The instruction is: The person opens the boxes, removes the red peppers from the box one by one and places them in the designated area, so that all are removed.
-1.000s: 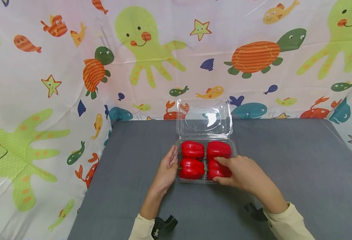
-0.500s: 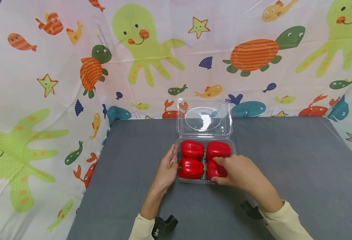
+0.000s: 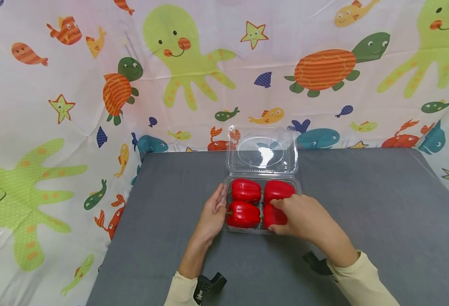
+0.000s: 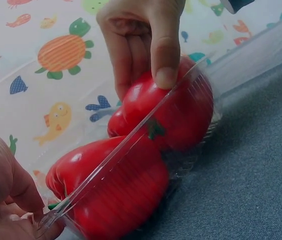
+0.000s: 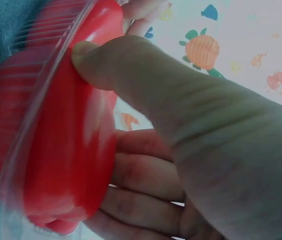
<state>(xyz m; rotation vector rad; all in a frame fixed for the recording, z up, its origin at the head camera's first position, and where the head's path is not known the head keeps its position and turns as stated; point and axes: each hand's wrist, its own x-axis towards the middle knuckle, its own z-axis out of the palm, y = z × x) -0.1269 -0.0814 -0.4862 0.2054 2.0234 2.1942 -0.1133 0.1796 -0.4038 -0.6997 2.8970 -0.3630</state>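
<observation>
A clear plastic clamshell container (image 3: 243,230) stands on the table with several red bell peppers in it. My left hand (image 3: 214,212) holds its left side, thumb and fingers at the rim, as the left wrist view shows. In the near right spot sits a red bell pepper (image 3: 273,216), gripped by my right hand (image 3: 305,216) with the thumb on its near side; the hand covers its right part. Beside it lies the near left bell pepper (image 3: 243,214), its green stem pointing left. Two more peppers fill the far row, the left one (image 3: 245,190) and the right one (image 3: 279,189).
The container's transparent lid (image 3: 262,153) stands raised at the back, leaning near the printed curtain (image 3: 217,51). A grey cloth (image 3: 163,199) covers the table. Dark wrist cameras (image 3: 211,284) sit at both cuffs.
My right hand has moved slightly to the left with its grip on the near right bell pepper, which shifts the same way. The left hand stays at the container's side.
</observation>
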